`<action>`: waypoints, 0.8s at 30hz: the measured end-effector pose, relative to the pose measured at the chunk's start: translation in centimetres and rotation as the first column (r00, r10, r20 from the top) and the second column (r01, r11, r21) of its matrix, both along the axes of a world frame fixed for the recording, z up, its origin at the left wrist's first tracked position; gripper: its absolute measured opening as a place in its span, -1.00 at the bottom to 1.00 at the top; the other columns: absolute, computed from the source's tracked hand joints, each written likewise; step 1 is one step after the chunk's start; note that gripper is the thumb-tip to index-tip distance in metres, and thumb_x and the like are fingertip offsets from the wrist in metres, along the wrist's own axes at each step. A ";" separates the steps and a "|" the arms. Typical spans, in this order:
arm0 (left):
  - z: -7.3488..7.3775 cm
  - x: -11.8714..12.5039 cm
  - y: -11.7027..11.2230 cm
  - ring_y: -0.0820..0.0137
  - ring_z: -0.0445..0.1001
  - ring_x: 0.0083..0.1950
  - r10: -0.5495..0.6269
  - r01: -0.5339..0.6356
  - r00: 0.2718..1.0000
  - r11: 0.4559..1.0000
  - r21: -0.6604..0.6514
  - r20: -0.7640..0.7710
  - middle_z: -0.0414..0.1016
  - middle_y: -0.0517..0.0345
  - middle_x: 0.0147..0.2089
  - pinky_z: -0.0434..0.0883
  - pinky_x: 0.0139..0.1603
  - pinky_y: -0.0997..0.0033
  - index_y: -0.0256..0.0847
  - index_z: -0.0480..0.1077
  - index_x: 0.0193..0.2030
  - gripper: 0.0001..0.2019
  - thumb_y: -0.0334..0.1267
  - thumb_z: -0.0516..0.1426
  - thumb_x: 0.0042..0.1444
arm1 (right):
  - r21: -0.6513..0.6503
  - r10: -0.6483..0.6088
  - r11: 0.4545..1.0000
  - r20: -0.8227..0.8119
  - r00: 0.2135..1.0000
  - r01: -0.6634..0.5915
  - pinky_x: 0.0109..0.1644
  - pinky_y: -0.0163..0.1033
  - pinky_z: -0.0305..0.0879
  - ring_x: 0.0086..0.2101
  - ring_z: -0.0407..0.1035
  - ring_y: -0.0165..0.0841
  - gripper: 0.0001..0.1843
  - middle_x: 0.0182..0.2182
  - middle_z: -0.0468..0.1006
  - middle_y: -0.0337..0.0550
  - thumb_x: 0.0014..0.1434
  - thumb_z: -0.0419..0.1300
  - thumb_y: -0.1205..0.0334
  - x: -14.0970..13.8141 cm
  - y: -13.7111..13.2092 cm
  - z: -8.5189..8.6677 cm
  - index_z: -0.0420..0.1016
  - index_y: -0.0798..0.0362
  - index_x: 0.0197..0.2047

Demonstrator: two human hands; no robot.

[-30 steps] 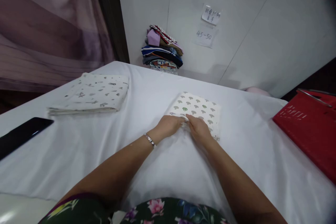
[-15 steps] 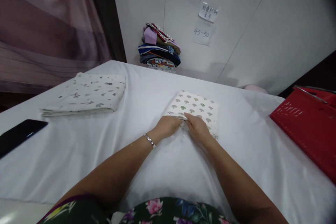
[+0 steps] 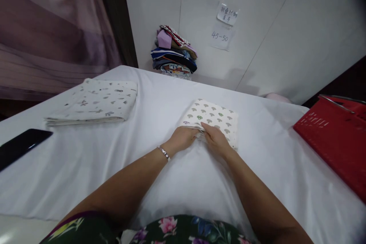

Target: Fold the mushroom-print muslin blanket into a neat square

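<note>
A folded white cloth with grey and green mushroom prints lies on the white-covered table. At its near edge, my left hand is closed on the layered folds, with its fingertips partly hidden. Right beside it, my right hand grips the same edge, thumb on top and the other fingers out of sight underneath. To the left rests a larger folded white cloth with a grey plant print, apart from both hands.
A black phone lies at the table's left edge. On the right stands a red basket with metal handles. Behind the table's far edge, a pile of folded fabrics rises against the wall, near two paper notes.
</note>
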State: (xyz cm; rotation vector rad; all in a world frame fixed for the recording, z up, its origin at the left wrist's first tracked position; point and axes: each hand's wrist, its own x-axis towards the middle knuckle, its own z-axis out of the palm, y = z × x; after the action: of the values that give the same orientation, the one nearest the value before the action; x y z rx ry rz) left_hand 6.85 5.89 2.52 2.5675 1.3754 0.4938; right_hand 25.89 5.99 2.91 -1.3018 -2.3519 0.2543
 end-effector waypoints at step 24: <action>-0.8 2.2 0.3 0.20 0.43 0.04 0.034 -0.024 0.998 0.984 0.177 -0.054 0.48 -0.11 -0.02 0.32 0.08 0.15 -0.26 0.40 -0.03 -0.71 -0.42 -0.04 0.17 | -0.365 -0.202 0.931 -0.494 0.846 0.009 0.12 -0.06 0.25 0.08 0.29 -0.25 -0.47 0.12 0.38 -0.12 0.21 -0.01 0.18 2.4 0.9 1.0 0.17 -0.04 0.25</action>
State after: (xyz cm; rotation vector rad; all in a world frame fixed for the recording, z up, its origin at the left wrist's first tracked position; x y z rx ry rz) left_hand 9.05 6.21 1.69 2.7244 1.4511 0.5759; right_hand 28.25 6.89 3.93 -1.3033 -1.8054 0.9105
